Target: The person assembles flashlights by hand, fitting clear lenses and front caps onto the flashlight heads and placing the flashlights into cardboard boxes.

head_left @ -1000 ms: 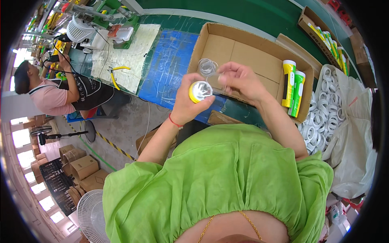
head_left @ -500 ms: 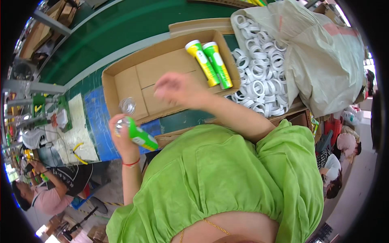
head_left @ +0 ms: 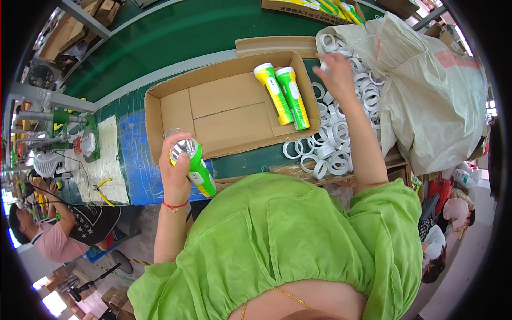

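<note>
Left hand [head_left: 177, 170] wrapped around green torch [head_left: 193, 165]; right hand [head_left: 337, 72], fingers loosely curled, touches white rings [head_left: 333, 133]

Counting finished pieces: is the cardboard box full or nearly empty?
Nearly empty: the cardboard box holds only two green-and-yellow flashlights lying at its right end; the rest is bare bottom.

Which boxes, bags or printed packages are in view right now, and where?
Open cardboard box: centre of the bench, brown, shallow, two green-and-yellow flashlights inside.
Large sack: right, pale beige, red patches, white rings spilling out.
Printed carton: top edge, brown, green lettering.
</note>
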Demonstrator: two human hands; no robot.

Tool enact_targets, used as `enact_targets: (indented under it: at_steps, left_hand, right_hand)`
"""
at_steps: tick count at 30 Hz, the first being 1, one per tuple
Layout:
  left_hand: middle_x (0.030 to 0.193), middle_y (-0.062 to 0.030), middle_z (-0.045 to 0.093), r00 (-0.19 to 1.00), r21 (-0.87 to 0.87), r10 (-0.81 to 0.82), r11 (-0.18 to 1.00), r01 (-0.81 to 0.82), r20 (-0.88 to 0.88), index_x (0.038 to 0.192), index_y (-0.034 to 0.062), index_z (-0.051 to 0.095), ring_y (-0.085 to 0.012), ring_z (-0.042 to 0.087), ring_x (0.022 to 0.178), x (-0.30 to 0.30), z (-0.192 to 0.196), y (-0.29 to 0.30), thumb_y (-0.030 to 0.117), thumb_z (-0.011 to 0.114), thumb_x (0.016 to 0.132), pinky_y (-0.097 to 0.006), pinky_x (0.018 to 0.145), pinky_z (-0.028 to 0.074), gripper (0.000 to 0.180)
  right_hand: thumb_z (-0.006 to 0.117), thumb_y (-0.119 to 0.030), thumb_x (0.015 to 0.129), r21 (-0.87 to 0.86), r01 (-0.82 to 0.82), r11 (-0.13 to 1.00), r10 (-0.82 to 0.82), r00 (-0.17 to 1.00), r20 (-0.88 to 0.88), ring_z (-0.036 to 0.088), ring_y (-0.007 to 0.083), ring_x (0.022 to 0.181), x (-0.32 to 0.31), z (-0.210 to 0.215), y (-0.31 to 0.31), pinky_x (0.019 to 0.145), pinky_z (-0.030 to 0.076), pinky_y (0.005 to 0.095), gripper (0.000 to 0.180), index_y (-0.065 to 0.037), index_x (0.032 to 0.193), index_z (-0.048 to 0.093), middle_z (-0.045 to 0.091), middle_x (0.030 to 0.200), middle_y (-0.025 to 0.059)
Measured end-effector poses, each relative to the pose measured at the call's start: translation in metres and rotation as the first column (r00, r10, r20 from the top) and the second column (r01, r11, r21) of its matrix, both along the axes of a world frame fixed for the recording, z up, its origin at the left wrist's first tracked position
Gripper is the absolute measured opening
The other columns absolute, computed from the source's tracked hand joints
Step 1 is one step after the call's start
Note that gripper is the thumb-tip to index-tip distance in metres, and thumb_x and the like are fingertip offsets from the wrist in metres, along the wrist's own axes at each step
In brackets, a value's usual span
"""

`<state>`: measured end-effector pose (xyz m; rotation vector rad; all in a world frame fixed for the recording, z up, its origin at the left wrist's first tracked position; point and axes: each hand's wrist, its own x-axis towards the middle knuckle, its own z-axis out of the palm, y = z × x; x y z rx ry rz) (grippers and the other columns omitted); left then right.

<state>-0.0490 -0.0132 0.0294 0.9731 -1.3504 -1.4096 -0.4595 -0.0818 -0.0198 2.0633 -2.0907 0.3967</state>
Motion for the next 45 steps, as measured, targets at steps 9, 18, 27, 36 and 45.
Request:
enact_targets:
  at_steps: [9, 18, 27, 36, 45]
  left_hand:
    - [0.102, -0.0058, 0.058, 0.99, 0.092, -0.142, 0.986, 0.141, 0.001, 0.121, 0.002, 0.049, -0.0116, 0.057, 0.088, -0.034, -0.006, -0.001, 0.043, 0.051, 0.094, -0.025, 0.074, 0.047, 0.049]
    - [0.096, -0.0088, 0.06, 0.983, 0.28, -0.032, 0.956, 0.083, -0.182, 0.109, -0.0026, 0.056, -0.0148, 0.058, 0.087, -0.013, -0.023, 0.012, 0.04, 0.03, 0.101, -0.028, 0.077, 0.048, 0.05]
    - [0.114, -0.012, 0.057, 0.952, 0.522, 0.066, 0.846, 0.105, -0.299, 0.125, 0.0046, 0.046, -0.0197, 0.055, 0.104, -0.018, -0.021, -0.014, 0.059, 0.022, 0.096, -0.035, 0.091, 0.043, 0.066]
    - [0.085, -0.0108, 0.064, 0.897, 0.694, -0.342, 0.574, 0.435, -0.28, 0.122, 0.0091, 0.047, -0.0182, 0.061, 0.059, 0.003, -0.007, -0.011, 0.069, 0.022, 0.09, -0.028, 0.048, 0.051, 0.072]
    - [0.072, -0.0057, 0.058, 0.904, 0.532, -0.425, 0.779, 0.333, 0.056, 0.107, 0.003, 0.051, -0.013, 0.058, 0.052, 0.013, 0.02, 0.019, 0.053, 0.052, 0.089, -0.025, 0.043, 0.047, 0.053]
  right_hand:
    - [0.069, -0.013, 0.08, -0.506, -0.475, 0.72, 0.619, 0.107, 0.778, 0.061, 0.0208, 0.097, 0.204, 0.031, 0.059, 0.088, 0.048, 0.0366, 0.019, -0.003, 0.096, 0.065, 0.064, 0.108, 0.007]
    - [0.075, -0.021, 0.071, -0.476, -0.665, 0.576, 0.803, 0.352, 0.48, 0.058, 0.0288, 0.105, 0.227, 0.038, 0.083, 0.092, 0.047, 0.0432, 0.036, -0.004, 0.101, 0.063, 0.061, 0.111, 0.0097]
    - [0.076, -0.017, 0.073, -0.173, -0.582, 0.794, 0.39, 0.27, 0.88, 0.06, 0.0231, 0.098, 0.231, 0.031, 0.071, 0.085, 0.05, 0.0335, 0.047, -0.002, 0.114, 0.059, 0.062, 0.11, 0.0107]
    - [0.059, -0.014, 0.092, -0.095, -0.609, 0.787, 0.12, 0.001, 0.993, 0.056, 0.0134, 0.105, 0.209, 0.032, 0.054, 0.096, 0.043, 0.0298, 0.041, -0.001, 0.13, 0.051, 0.061, 0.117, 0.0068]
    - [0.049, -0.009, 0.093, -0.439, -0.586, 0.681, 0.624, 0.15, 0.767, 0.053, 0.0341, 0.119, 0.219, 0.055, 0.094, 0.098, 0.043, 0.0383, 0.036, 0.005, 0.126, 0.051, 0.053, 0.128, 0.0237]
